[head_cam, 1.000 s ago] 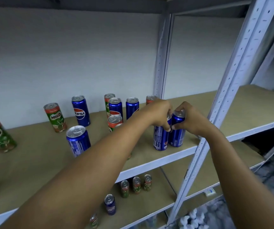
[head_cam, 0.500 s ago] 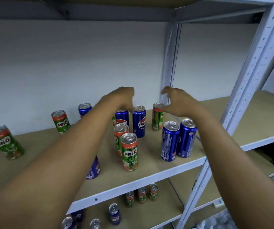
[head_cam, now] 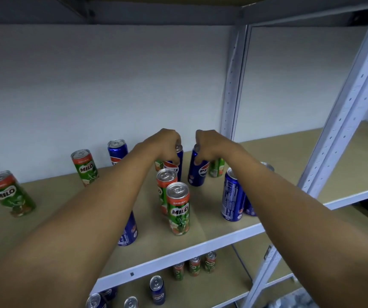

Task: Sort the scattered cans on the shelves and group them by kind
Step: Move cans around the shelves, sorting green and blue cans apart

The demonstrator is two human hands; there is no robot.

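Note:
Both my hands reach to the back of the shelf [head_cam: 200,247]. My left hand [head_cam: 164,144] grips the top of a blue Pepsi can [head_cam: 175,166]. My right hand [head_cam: 209,145] grips the top of a second blue Pepsi can [head_cam: 197,174] beside it. Both cans stand on the shelf. Two Milo cans [head_cam: 178,211] stand in front of them, one behind the other. Two more Pepsi cans [head_cam: 232,196] stand together near the front edge at the right, partly behind my right forearm. Another Milo can [head_cam: 216,167] stands behind my right hand.
Further left on the shelf stand two Milo cans [head_cam: 85,166] [head_cam: 10,193] and a Pepsi can [head_cam: 117,151]; another Pepsi can [head_cam: 128,230] is half hidden under my left forearm. The lower shelf [head_cam: 218,283] holds several more cans. A grey upright post [head_cam: 345,107] rises at the right.
My hands let go of the two Pepsi cans at the front right, moved to the back of the shelf and closed on two other Pepsi cans there.

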